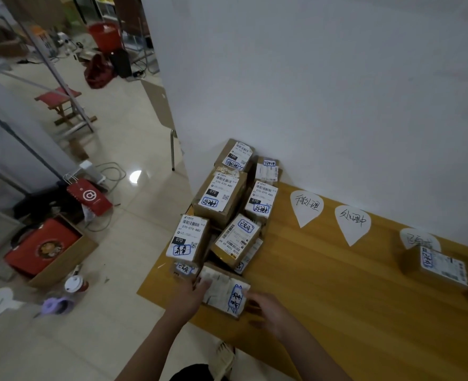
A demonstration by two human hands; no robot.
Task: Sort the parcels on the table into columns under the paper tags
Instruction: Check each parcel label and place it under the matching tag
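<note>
The fingers of the left hand (194, 294) are curled over the left edge of a small brown cardboard parcel (223, 290), which bears a white printed label and blue-ringed handwriting. Those of the right hand (266, 307) are hooked against its right edge. How far the fingers are spread is hidden by blur. The parcel is held between both hands at the near left corner of a yellow wood-grain table (337, 312); whether it rests on the wood cannot be told.

Just beyond it, a pile of boxy cardboard parcels (222, 199) with similar matt labels is stacked against a plain white wall (337, 78). To the right, white teardrop-shaped paper tags (307, 207) with black handwriting are laid in a row along the far edge. A lone cardboard parcel (441, 266) is set just below the third tag.

Left of the table, a glossy cream tiled floor (123, 127) is seen, with a red paper bag (90, 196), an open cardboard carton (62, 257) and a red folding stool (58, 96) on it.
</note>
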